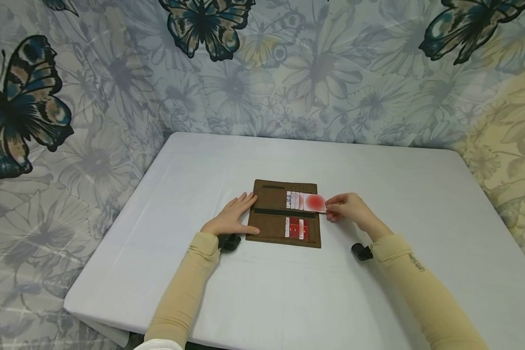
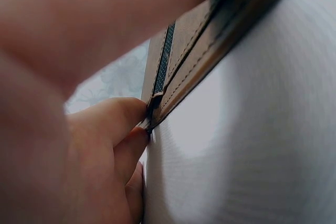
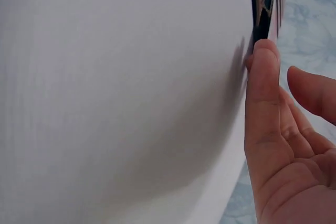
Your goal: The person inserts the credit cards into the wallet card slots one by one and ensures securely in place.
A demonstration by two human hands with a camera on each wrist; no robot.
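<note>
A brown wallet (image 1: pixel 269 223) lies spread on the table, with a dark strip (image 1: pixel 284 212) across its middle. In its far half, a white card (image 1: pixel 316 202) with a red circle sticks out past the right edge beside several overlapping cards. Red-and-white cards (image 1: pixel 294 228) show in the near half. My left hand (image 1: pixel 232 216) rests with spread fingers on the wallet's left edge. My right hand (image 1: pixel 347 209) touches the protruding card's outer edge with its fingertips. In the right wrist view, a fingertip (image 3: pixel 265 53) meets the edge, with another digit (image 3: pixel 307 90) standing apart.
A white cloth covers the table (image 1: pixel 245 287). Butterfly-and-flower fabric (image 1: pixel 315 87) hangs behind and at the sides. Black wrist cameras (image 1: pixel 229 242) sit by both cuffs.
</note>
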